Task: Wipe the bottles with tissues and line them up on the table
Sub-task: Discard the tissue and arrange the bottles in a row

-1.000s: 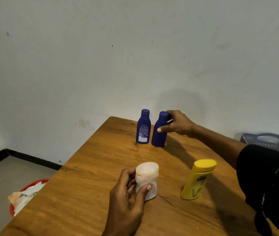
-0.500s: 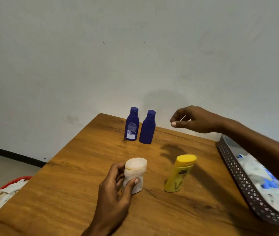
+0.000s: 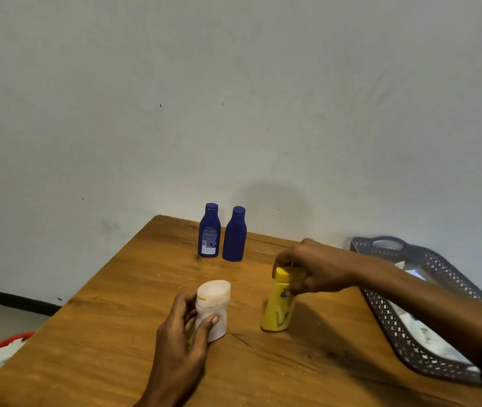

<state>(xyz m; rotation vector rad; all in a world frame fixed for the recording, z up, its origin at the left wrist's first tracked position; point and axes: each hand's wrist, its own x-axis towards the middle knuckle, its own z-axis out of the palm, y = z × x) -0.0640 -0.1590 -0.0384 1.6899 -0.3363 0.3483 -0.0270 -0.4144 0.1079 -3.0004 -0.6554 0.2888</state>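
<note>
Two dark blue bottles stand side by side at the far end of the wooden table [image 3: 110, 292]: the left blue bottle [image 3: 209, 230] shows a white label, the right blue bottle [image 3: 234, 234] is plain. A white bottle [image 3: 214, 306] stands near the middle, and my left hand [image 3: 184, 333] is wrapped around its lower half. To its right a yellow bottle [image 3: 278, 306] leans slightly, with my right hand [image 3: 313, 268] closed over its cap from above. No tissue shows in either hand.
A dark perforated plastic tray [image 3: 395, 327] with a handle lies at the table's right edge, holding white tissues and bluish items. On the floor at the lower left stands a red bin [image 3: 1, 343] with crumpled tissues. A pale wall rises behind the table.
My right hand let go of the right blue bottle, drew back toward me and closed on the yellow bottle's cap. My left hand stayed on the white bottle. The view shifted right.
</note>
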